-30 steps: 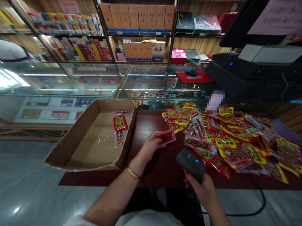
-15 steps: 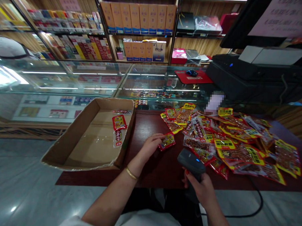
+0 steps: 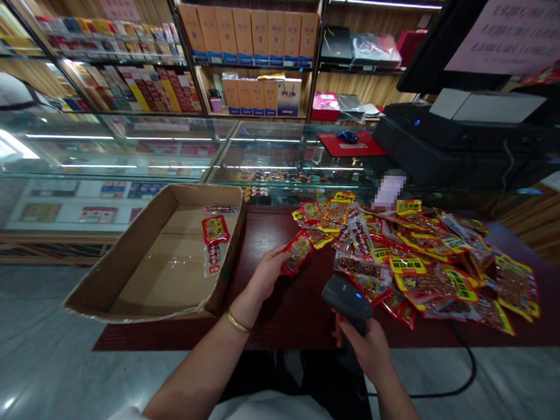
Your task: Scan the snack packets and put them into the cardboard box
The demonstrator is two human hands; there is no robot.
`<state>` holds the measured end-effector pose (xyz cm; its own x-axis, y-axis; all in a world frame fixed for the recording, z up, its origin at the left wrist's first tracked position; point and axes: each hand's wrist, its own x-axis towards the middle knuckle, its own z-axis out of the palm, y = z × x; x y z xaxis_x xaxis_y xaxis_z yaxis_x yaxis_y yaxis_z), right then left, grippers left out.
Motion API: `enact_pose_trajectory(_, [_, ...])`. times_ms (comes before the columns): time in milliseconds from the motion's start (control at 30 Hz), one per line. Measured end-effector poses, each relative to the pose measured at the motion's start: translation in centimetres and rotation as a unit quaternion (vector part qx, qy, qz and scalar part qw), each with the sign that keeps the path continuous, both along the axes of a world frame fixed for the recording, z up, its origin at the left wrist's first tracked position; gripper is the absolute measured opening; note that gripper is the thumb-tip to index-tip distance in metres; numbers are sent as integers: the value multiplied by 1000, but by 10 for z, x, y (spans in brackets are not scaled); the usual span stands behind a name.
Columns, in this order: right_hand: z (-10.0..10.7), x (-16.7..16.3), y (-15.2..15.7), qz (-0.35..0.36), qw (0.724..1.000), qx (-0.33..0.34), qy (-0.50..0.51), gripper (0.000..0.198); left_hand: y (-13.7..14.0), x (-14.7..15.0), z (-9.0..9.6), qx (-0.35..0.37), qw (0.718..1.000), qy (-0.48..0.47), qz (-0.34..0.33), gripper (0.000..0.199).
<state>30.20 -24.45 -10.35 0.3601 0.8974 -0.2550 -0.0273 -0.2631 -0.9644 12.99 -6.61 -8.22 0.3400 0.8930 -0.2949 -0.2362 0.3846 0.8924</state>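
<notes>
Between the thumb and fingers of my left hand [image 3: 268, 272] is a red snack packet [image 3: 299, 253], tilted up above the dark wooden table. My right hand [image 3: 365, 345] is wrapped round the handle of a black barcode scanner [image 3: 347, 297], whose blue light is lit and whose head is near the packet. A heap of red and yellow snack packets [image 3: 412, 265] lies to the right, close to the scanner. On the left stands a shallow cardboard box [image 3: 143, 219], holding a red packet [image 3: 215, 230] and two narrow clear-and-red packets along its right side.
A glass display counter [image 3: 171, 144] runs behind the table [image 3: 255, 230]. A mouse [image 3: 347, 137] on a red mat, a monitor [image 3: 426, 49] and black equipment [image 3: 450, 143] stand at the back right. The scanner's cable [image 3: 472, 373] hangs past the front edge.
My left hand has lifted and tilted the red packet off the table. The scanner stays in my right hand, and the whole view has shifted slightly.
</notes>
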Motion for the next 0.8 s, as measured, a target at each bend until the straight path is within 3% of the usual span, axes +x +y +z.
enact_pose_trajectory(167, [1,-1,1,2,1000,-1,-1,57,2,-2,1,-35,999,-27,0,27])
enact_pose_trajectory(333, [-1,0,-1,0,1000,-8,-7,57,1,-3,2,-46,998,-47,15,18])
enact_pose_trajectory(533, [-8,2,-1,14,1000,2,-12,54,3,-4,7,-66,995,-69,3,26])
enact_pose_trajectory(667, [3,0,-5,25,995,-13,-96,48,5,-5,5,-84,993,-80,4,23])
enact_pose_trajectory(800, [25,0,-12,50,971,-4,-233,36,6,-4,-1,-95,992,-87,15,19])
